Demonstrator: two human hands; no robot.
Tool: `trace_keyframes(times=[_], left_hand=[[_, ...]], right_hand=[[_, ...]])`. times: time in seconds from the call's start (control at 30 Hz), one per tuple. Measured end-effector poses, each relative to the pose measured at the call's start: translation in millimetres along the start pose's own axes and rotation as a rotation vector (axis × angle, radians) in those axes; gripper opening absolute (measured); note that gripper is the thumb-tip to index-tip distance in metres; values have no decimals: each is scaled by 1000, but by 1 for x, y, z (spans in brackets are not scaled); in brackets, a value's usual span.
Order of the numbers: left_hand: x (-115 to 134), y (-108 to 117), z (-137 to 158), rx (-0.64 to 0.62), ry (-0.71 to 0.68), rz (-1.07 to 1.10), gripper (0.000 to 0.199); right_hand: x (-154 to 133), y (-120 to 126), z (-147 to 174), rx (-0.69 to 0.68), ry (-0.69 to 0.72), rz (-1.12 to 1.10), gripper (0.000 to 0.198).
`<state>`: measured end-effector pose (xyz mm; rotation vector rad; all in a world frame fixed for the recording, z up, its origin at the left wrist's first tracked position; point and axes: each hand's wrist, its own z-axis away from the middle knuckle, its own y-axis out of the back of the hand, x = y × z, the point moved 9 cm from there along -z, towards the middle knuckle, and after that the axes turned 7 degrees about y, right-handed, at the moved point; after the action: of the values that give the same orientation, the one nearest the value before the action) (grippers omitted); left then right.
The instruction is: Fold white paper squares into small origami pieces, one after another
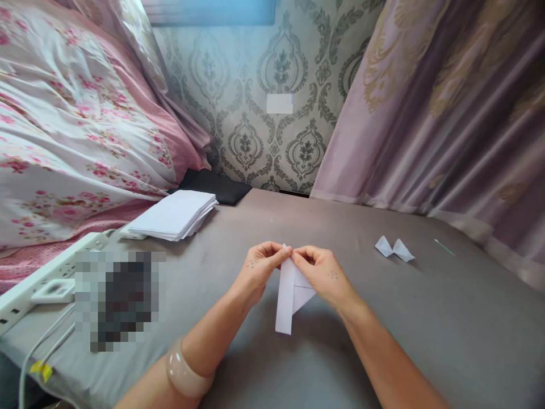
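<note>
Between my hands is a folded sheet of white paper (pixel 285 298), held up over the grey surface. Its long narrow strip hangs down toward me, and a triangular flap sticks out to the right. My left hand (pixel 264 264) pinches the top end between thumb and fingers. Right beside it, my right hand (pixel 319 270) grips the upper right edge of the same paper, thumbs nearly touching. The fingertips behind the paper are hidden. Off to the right lie two small folded white paper pieces (pixel 394 249), their points close together.
A stack of white paper (pixel 174 216) lies at the back left, by a black flat item (pixel 217 186). White power strips (pixel 55 272) with cables line the left edge, near a blurred-out dark object (pixel 128 301). A thin light-coloured stick (pixel 444 246) rests at the right, before the curtain (pixel 409 113).
</note>
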<state>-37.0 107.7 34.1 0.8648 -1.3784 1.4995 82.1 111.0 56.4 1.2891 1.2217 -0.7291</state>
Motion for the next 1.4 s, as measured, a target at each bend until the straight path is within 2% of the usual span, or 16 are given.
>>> trace_keyframes(times=[0.17,0.3,0.67,0.93,1.13,1.27,1.4], left_hand=[[-8,7,-6,55,-7,-17,24],[-16,10,-10,73,8,-59,25],[-41,-4,-15,-145,151,-62,31],[-45,-19,-8,-195,149,-96,28],[-45,-27,-4,-262,148,-119,29],[-45,-33,0,-291,135,-121,29],[-45,-39,-2,-338,68,-282,27]], right_hand=[[14,-7,-1,-78,-105,-135,31],[31,-6,-3,-86,-174,-207,28],[56,6,7,-15,-257,-185,19],[51,15,26,9,-238,-160,17],[48,15,34,-31,-250,-260,14],[51,20,38,5,-254,-280,15],[62,28,45,49,-321,-376,12]])
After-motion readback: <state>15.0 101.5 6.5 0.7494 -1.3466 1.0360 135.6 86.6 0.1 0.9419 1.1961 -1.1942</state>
